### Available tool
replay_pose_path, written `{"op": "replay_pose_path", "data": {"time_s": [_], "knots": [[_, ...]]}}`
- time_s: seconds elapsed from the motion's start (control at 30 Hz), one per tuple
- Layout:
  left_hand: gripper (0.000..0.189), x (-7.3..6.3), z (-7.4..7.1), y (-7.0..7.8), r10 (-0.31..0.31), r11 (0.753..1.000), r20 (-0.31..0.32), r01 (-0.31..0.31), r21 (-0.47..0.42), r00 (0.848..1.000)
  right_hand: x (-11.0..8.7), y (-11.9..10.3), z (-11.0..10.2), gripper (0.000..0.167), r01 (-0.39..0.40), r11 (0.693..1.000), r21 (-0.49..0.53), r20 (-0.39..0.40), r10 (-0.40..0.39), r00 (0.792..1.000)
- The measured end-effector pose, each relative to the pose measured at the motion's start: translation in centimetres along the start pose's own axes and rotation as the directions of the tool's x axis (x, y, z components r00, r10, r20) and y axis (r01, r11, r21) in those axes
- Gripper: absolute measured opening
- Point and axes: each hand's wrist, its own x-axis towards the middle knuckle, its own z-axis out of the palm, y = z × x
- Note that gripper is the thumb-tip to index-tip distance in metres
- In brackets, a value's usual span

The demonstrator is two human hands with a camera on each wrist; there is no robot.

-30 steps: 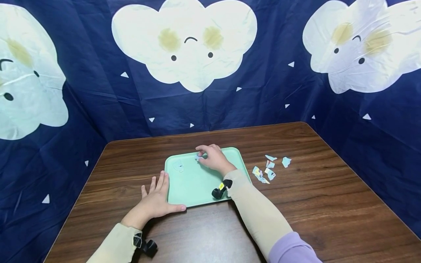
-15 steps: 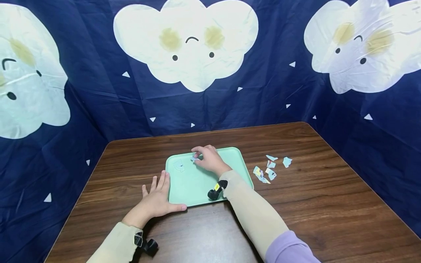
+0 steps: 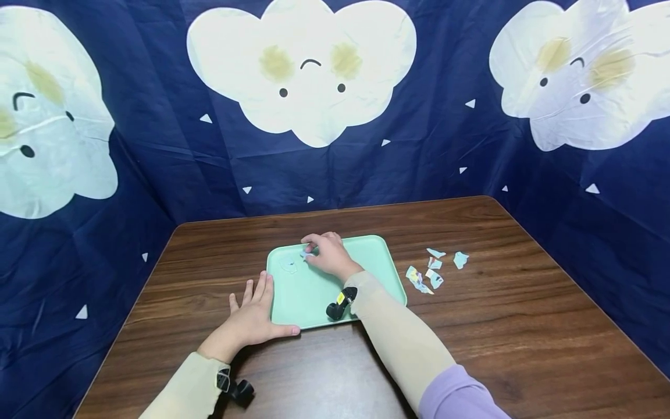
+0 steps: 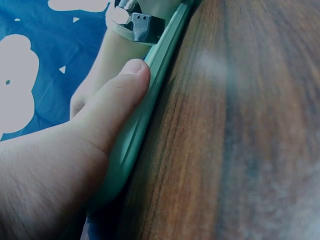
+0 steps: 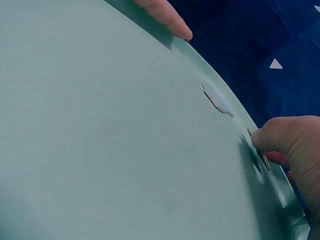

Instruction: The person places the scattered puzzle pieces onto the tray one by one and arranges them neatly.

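Observation:
A mint-green tray (image 3: 309, 299) lies on the wooden table. My left hand (image 3: 248, 325) rests at its front left corner, fingers spread straight, the thumb along the front edge. Over the tray's far side, my right hand (image 3: 328, 256) pinches a small light-blue irregular flat piece (image 3: 306, 255) between thumb and fingers. The right wrist view shows this pinched piece (image 5: 260, 152) edge-on, tilted above the tray surface. Another pale-blue flat piece (image 3: 288, 265) lies flat near the tray's far left corner, just left of the pinched one.
To the right of the tray, several irregular flat pieces (image 3: 435, 279) lie loose on the wooden table (image 3: 513, 314), light blue with some yellow and red print. A dark blue cloth (image 3: 324, 174) with white clouds hangs behind the table.
My right hand has moved a little to the left with the pinched piece, closer to the piece lying on the tray. The left hand stays at the tray corner.

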Motion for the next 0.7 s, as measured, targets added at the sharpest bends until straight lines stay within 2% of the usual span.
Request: {"op": "replay_pose_path", "data": {"time_s": [0.7], "knots": [[0.150,0.1,-0.1,0.1,-0.005,1.000,0.001,0.005,0.017,1.000,0.3,-0.3,1.2,0.034,0.004,0.997,-0.073,-0.044,-0.007,0.999]]}}
